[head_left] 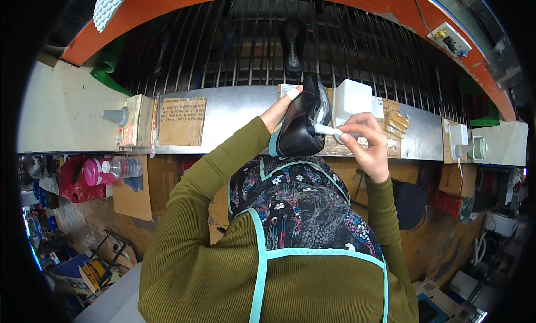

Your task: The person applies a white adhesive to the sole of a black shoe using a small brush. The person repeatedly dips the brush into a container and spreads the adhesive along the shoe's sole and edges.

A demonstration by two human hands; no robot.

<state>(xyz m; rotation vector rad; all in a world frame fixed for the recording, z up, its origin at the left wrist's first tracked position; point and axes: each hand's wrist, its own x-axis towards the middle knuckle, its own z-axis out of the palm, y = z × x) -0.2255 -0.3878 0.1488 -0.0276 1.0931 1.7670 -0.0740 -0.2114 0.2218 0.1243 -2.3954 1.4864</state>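
Note:
My left hand [279, 110] grips a black shoe upper [300, 122] from its left side, with pale tape round one finger. The shoe is tilted so that its greyish, unsoled underside turns to the right. In my right hand [367, 144] a white-handled brush [328, 130] is pinched between thumb and fingers. The brush tip meets the shoe's edge, and its bristles are mostly hidden there. Just behind the right hand stands a white plastic container [353, 97] on a sheet of cardboard. Yellowish strips [397, 124] lie on that cardboard, to the right.
Beyond the metal bench [234, 116] runs a conveyor of metal rods [234, 49] carrying black shoes, one of them [293, 47] straight ahead. A cardboard piece [181, 121] lies on the bench at left, near a grey-nozzled block [137, 121]. An orange frame [335, 4] arches above.

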